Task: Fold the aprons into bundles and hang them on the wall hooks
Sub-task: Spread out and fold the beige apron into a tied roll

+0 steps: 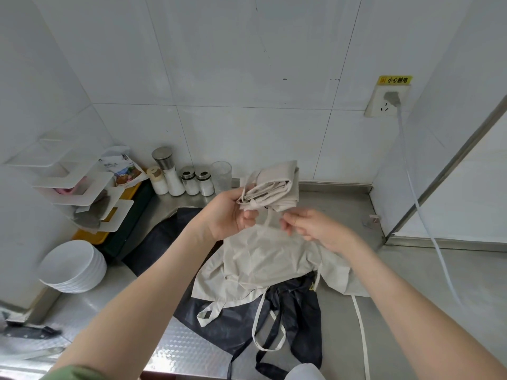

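The left hand grips a folded beige apron bundle while the right hand pinches a strap.

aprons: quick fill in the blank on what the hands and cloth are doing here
1. The left hand grips a folded apron bundle while the right hand pinches a thin ____.
2. The beige apron spread on the counter lies ____ the dark apron.
3. The stack of bowls at the left is ____ in colour.

Missing words: strap; on top of; white.
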Demonstrator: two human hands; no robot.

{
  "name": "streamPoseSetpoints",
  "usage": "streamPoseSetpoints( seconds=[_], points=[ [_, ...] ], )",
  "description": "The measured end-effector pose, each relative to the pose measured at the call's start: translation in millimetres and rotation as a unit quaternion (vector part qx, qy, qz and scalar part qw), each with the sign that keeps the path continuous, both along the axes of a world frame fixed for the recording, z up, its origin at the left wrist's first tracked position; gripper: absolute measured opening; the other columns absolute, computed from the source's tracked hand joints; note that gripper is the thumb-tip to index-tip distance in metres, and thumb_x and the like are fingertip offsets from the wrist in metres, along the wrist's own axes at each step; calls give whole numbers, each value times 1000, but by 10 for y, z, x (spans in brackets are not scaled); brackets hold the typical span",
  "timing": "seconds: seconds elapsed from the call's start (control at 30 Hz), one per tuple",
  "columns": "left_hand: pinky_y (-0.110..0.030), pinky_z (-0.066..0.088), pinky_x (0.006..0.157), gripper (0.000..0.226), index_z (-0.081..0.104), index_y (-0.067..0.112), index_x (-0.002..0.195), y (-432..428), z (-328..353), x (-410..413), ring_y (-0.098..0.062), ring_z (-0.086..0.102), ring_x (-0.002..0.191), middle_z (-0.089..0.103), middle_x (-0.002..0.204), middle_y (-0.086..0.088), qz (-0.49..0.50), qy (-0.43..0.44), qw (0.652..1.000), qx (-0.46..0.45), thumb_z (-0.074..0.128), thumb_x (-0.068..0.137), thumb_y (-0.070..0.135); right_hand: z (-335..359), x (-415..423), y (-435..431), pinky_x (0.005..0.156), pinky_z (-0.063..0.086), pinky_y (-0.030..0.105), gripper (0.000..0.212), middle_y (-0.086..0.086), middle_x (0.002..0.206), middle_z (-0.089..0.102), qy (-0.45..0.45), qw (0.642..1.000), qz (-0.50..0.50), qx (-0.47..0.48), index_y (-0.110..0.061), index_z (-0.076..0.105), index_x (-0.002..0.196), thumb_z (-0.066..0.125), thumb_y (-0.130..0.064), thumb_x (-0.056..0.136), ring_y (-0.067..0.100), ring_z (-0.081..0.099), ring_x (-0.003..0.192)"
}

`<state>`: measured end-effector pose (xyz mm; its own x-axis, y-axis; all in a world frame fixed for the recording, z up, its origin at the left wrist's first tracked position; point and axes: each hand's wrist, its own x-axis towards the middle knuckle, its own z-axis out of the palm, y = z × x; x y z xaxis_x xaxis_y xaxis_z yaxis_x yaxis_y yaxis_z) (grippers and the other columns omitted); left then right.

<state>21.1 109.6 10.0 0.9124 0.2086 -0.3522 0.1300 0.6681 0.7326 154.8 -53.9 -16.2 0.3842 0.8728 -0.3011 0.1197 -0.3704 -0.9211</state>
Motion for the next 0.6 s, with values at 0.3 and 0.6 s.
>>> streamPoseSetpoints(
  seconds=[0.3,0.6],
  points=[
    [-45,55,87,42,66,8,100,4,-94,-98,-27,70,93,70,101,-13,-156,18,985,69,85,65,22,206,106,-56,49,16,24,39,-10,44,35,34,997,-64,39,-12,46,61,33,12,89,6,25,44],
    [-40,58,82,28,53,17,120,-117,-100,-56,-28,68,96,68,109,-8,-249,42,945,209,57,93,12,251,236,-148,52,18,27,29,-6,54,49,46,993,-46,94,-13,56,65,56,-18,94,8,30,49]
  ],
)
